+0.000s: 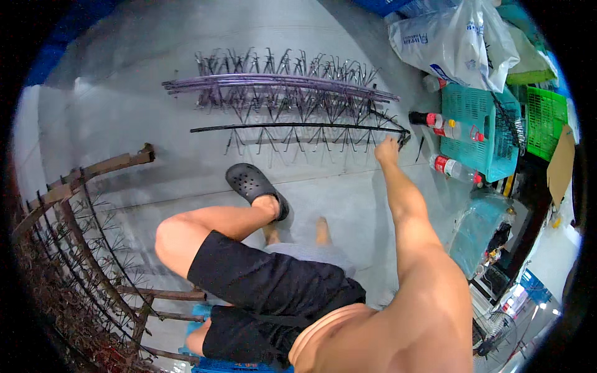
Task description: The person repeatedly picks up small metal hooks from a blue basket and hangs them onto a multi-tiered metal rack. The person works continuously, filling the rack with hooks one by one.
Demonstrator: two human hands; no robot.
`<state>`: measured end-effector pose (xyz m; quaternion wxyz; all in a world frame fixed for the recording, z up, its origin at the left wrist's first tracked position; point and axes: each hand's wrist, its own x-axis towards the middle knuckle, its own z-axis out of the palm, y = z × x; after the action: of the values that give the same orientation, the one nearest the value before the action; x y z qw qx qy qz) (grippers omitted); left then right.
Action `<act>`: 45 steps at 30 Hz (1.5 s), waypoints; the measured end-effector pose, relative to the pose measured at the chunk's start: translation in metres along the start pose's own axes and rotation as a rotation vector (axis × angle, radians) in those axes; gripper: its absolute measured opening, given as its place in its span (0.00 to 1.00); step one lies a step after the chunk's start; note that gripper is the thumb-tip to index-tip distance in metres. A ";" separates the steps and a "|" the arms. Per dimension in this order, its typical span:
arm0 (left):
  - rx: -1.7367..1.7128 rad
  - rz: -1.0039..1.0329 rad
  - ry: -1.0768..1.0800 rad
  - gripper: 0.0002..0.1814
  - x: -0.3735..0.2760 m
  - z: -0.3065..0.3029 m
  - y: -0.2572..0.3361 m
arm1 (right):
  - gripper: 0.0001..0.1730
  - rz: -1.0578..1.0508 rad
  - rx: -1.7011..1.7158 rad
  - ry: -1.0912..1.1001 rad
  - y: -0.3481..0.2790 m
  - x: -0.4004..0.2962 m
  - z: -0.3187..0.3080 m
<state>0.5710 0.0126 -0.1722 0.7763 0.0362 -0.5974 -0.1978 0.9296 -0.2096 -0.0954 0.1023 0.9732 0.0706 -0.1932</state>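
My right hand [388,149] reaches out at the right end of a long black metal rod [298,125], its fingers closed at that end, where dark bent pieces stick out. Thin paired prongs branch from the rod and point down to the grey floor. Behind it lies a bundle of purplish rods [275,81], with many hooked black wire prongs [298,60] on both sides. A thin dark strip [420,149] lies just right of my hand. My left hand is out of view.
At the right stand a teal plastic basket [503,135], plastic bottles [454,169], a white plastic bag [452,42] and a green basket [543,121]. A brown rack [107,163] holding dark spiky rods is at the left. My black clog [249,179] rests on the floor.
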 end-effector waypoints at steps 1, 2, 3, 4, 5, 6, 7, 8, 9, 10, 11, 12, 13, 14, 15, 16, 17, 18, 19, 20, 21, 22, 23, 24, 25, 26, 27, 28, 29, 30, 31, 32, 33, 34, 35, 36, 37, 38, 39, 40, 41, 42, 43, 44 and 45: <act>0.001 0.019 0.002 0.16 -0.013 0.002 -0.010 | 0.25 -0.036 -0.037 -0.006 -0.003 0.015 -0.002; 0.008 0.036 0.009 0.16 -0.023 0.004 -0.020 | 0.27 -0.081 -0.072 -0.012 -0.011 0.030 -0.007; 0.007 0.056 -0.001 0.16 -0.027 -0.002 -0.025 | 0.28 -0.109 -0.112 -0.011 -0.008 0.042 -0.009; 0.006 0.076 -0.011 0.16 -0.031 -0.008 -0.030 | 0.30 -0.121 -0.137 -0.016 0.003 0.056 -0.002; 0.006 0.096 -0.022 0.16 -0.035 -0.014 -0.035 | 0.31 -0.132 -0.161 -0.019 0.014 0.067 0.002; 0.012 0.109 -0.016 0.16 -0.038 -0.014 -0.038 | 0.33 -0.160 -0.177 -0.030 0.009 0.070 0.005; 0.018 0.121 -0.012 0.16 -0.041 -0.015 -0.041 | 0.34 -0.148 -0.204 -0.168 0.007 0.075 0.005; 0.022 0.131 -0.010 0.16 -0.043 -0.016 -0.043 | 0.36 -0.132 -0.230 -0.304 0.007 0.080 0.002; 0.031 0.146 -0.007 0.16 -0.043 -0.017 -0.044 | 0.38 -0.119 -0.261 -0.441 0.006 0.081 -0.002; 0.038 0.158 -0.005 0.16 -0.042 -0.017 -0.045 | 0.38 -0.192 -0.198 -0.369 0.013 0.076 0.000; 0.043 0.167 -0.004 0.16 -0.042 -0.017 -0.045 | 0.37 -0.252 -0.204 -0.377 0.018 0.074 -0.003; 0.054 0.175 0.007 0.16 -0.039 -0.013 -0.044 | 0.36 -0.320 -0.209 -0.388 0.017 0.069 -0.012; 0.053 0.175 -0.003 0.16 -0.036 -0.016 -0.042 | 0.35 -0.370 -0.206 -0.387 0.022 0.067 -0.020; 0.052 0.173 -0.013 0.16 -0.034 -0.018 -0.039 | 0.30 -0.436 -0.210 -0.413 0.035 0.065 -0.012; 0.050 0.173 -0.025 0.16 -0.030 -0.020 -0.036 | 0.29 -0.489 -0.117 -0.381 0.057 0.049 -0.001; 0.050 0.170 -0.032 0.16 -0.026 -0.021 -0.034 | 0.28 -0.546 -0.020 -0.350 0.076 0.030 0.009; 0.061 0.162 -0.014 0.16 -0.026 -0.014 -0.032 | 0.28 -0.521 -0.006 -0.436 0.062 0.012 0.000; 0.072 0.156 -0.006 0.16 -0.024 -0.010 -0.031 | 0.28 -0.490 0.000 -0.516 0.046 -0.008 -0.019; 0.071 0.151 -0.015 0.16 -0.021 -0.011 -0.027 | 0.29 -0.502 0.007 -0.555 0.053 -0.021 -0.023; 0.072 0.145 -0.024 0.16 -0.017 -0.012 -0.023 | 0.30 -0.515 0.014 -0.593 0.059 -0.033 -0.027; 0.081 0.136 -0.027 0.17 -0.015 -0.013 -0.017 | 0.32 -0.472 0.102 -0.640 0.058 -0.046 -0.035; 0.087 0.122 -0.032 0.17 -0.010 -0.016 -0.009 | 0.35 -0.427 0.194 -0.685 0.056 -0.059 -0.048; 0.095 0.108 -0.037 0.17 -0.005 -0.019 -0.001 | 0.37 -0.384 0.286 -0.729 0.053 -0.068 -0.055; 0.099 0.085 -0.040 0.17 -0.001 -0.014 0.003 | 0.39 -0.282 0.284 -0.756 0.047 -0.075 -0.053; 0.118 0.064 -0.030 0.17 0.006 -0.011 0.010 | 0.42 -0.199 0.272 -0.791 0.039 -0.078 -0.045; 0.140 0.045 -0.019 0.17 0.014 -0.006 0.015 | 0.45 -0.116 0.256 -0.825 0.032 -0.083 -0.038; 0.160 0.024 -0.011 0.17 0.021 -0.005 0.021 | 0.46 -0.162 0.185 -0.723 0.024 -0.089 -0.028; 0.164 0.002 -0.022 0.17 0.035 -0.014 0.032 | 0.47 -0.183 0.126 -0.610 0.019 -0.099 -0.019; 0.171 -0.018 -0.031 0.17 0.049 -0.022 0.043 | 0.48 -0.202 0.066 -0.496 0.018 -0.109 -0.013; 0.206 -0.029 -0.019 0.17 0.094 -0.021 0.067 | 0.46 -0.229 0.089 -0.412 0.019 -0.121 -0.016; 0.178 -0.045 -0.050 0.17 0.144 -0.036 0.096 | 0.45 -0.206 0.104 -0.380 0.031 -0.140 -0.023; 0.198 -0.061 -0.045 0.18 0.172 -0.028 0.111 | 0.44 -0.239 0.102 -0.354 0.035 -0.155 -0.032; 0.262 -0.066 -0.009 0.16 0.176 -0.022 0.116 | 0.43 -0.266 0.103 -0.323 0.038 -0.164 -0.037; 0.301 -0.065 0.016 0.15 0.172 -0.020 0.114 | 0.42 -0.265 0.081 -0.305 0.047 -0.172 -0.037; 0.352 -0.074 0.056 0.15 0.170 -0.006 0.106 | 0.41 -0.264 0.060 -0.287 0.058 -0.176 -0.038; 0.415 -0.073 0.128 0.15 0.161 0.016 0.088 | 0.40 -0.277 0.038 -0.266 0.065 -0.178 -0.042; 0.475 -0.085 0.209 0.14 0.156 0.039 0.068 | 0.39 -0.291 0.042 -0.252 0.071 -0.182 -0.049; 0.548 -0.103 0.315 0.14 0.156 0.070 0.040 | 0.39 -0.309 0.043 -0.237 0.077 -0.185 -0.059; 0.698 -0.151 0.534 0.14 0.163 0.116 -0.012 | 0.39 -0.383 0.007 -0.232 0.076 -0.180 -0.070; 0.745 -0.448 0.903 0.14 0.177 0.158 -0.050 | 0.39 -0.346 0.008 -0.221 0.086 -0.182 -0.074; 0.583 -0.973 1.541 0.14 0.211 0.218 -0.114 | 0.38 -0.375 -0.021 -0.219 0.084 -0.182 -0.077; 0.234 -1.107 2.021 0.14 0.260 0.271 -0.197 | 0.38 -0.497 -0.082 -0.232 0.066 -0.175 -0.078; -0.018 -1.189 2.240 0.14 0.284 0.318 -0.221 | 0.38 -0.424 0.014 -0.227 0.075 -0.177 -0.079; -0.219 -1.156 2.427 0.14 0.319 0.356 -0.256 | 0.38 -0.411 0.075 -0.229 0.078 -0.177 -0.082; -0.368 -1.105 2.487 0.14 0.337 0.387 -0.281 | 0.38 -0.401 0.124 -0.146 0.093 -0.189 -0.104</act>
<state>0.2026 -0.2938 0.1637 0.6098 0.3166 0.6122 -0.3913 0.8114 -0.2948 0.0887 0.0067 0.9276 0.2431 -0.2837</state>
